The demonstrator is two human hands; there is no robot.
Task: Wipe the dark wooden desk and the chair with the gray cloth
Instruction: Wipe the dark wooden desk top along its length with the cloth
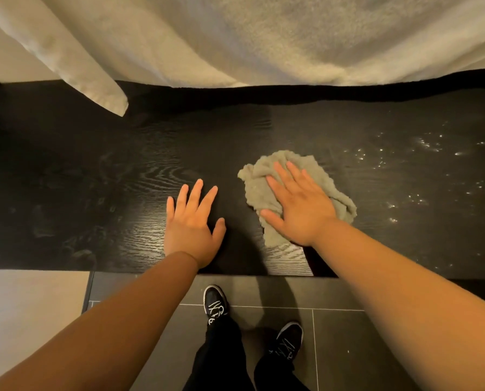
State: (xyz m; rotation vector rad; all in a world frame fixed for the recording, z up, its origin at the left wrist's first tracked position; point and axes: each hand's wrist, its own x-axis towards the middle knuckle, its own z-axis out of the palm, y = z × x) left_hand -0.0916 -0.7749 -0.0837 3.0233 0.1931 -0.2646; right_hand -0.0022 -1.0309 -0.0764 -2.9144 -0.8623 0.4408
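The dark wooden desk point(89, 170) stretches across the whole view, its grain catching the light. A crumpled gray cloth point(257, 190) lies on it right of centre. My right hand point(299, 204) presses flat on the cloth with straight, spread fingers. To the left of it my left hand point(192, 221) rests flat on the bare desk top, fingers spread, holding nothing. Small bright specks or droplets point(421, 170) dot the desk surface to the right of the cloth. No chair is in view.
A pale curtain or towel-like fabric point(235, 40) hangs over the desk's far edge, one corner point(109, 97) drooping onto the left part. Below the near edge are dark floor tiles point(348, 340), a lighter floor area point(30, 311) at left, and my two black shoes.
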